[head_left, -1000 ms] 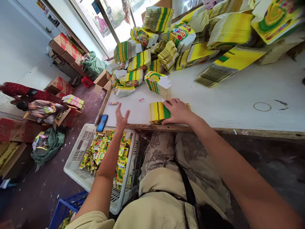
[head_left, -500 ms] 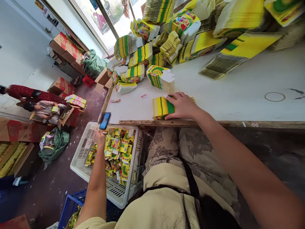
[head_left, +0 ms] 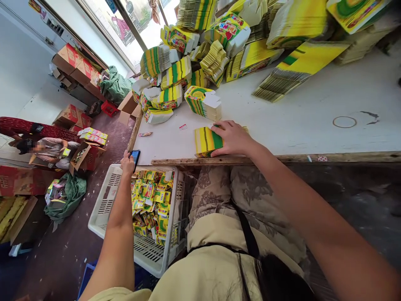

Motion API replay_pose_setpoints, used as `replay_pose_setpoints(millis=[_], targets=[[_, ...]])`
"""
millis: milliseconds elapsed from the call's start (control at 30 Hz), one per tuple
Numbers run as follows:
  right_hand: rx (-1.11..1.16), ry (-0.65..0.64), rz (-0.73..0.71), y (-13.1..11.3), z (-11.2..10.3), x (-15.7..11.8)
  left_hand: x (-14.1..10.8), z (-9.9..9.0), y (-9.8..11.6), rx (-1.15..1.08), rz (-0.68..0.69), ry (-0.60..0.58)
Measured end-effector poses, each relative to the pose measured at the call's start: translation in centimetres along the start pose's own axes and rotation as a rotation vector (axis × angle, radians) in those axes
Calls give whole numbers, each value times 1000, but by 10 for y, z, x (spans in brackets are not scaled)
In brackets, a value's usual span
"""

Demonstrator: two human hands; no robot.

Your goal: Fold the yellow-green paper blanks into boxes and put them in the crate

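My left hand (head_left: 127,164) is closed round the edge of a dark smartphone (head_left: 135,156), at the table's left front corner above a white plastic basket (head_left: 105,201). My right hand (head_left: 233,138) lies over a stack of flattened yellow and green cartons (head_left: 205,141) near the table's front edge. Its thumb is on the near side and its fingers on the far side; the palm hides the stack's right part. Just behind stands another carton stack (head_left: 203,102) with white flaps. Small yellow boxes (head_left: 152,192) fill much of the basket.
Many carton bundles (head_left: 177,75) are heaped along the back of the white table (head_left: 300,121). A wrapped sweet (head_left: 145,134) lies near its left edge. Beyond, a seated person (head_left: 53,151) is among cardboard boxes (head_left: 89,156), a green sack (head_left: 70,196) and another person in red (head_left: 25,126).
My left hand has lowered the phone slightly toward the table corner and turned it, so its screen shows less. My right hand stays on the carton stack. The whole view has shifted a little.
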State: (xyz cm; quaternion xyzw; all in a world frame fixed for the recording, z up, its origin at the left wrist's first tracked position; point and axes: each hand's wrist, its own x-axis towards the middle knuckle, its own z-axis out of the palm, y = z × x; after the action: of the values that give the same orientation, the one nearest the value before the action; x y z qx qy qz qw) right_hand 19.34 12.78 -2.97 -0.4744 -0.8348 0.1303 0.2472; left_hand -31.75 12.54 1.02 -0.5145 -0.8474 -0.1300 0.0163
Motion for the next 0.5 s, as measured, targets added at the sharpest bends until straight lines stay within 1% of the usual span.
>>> replay_pose_setpoints(millis=[67,167,333,500], targets=[[0,0,0,0,0,0,9,-6,-2,-4,-8,13],[-13,-1,6,0,1,0,11,-15,-16,-9,-34,23],[-3,2,1,1,2,-1,-6,-20,-48,-36,-74,14],[5,1,-2,1,3,-1,-17,-15,-68,-75,-118,7]])
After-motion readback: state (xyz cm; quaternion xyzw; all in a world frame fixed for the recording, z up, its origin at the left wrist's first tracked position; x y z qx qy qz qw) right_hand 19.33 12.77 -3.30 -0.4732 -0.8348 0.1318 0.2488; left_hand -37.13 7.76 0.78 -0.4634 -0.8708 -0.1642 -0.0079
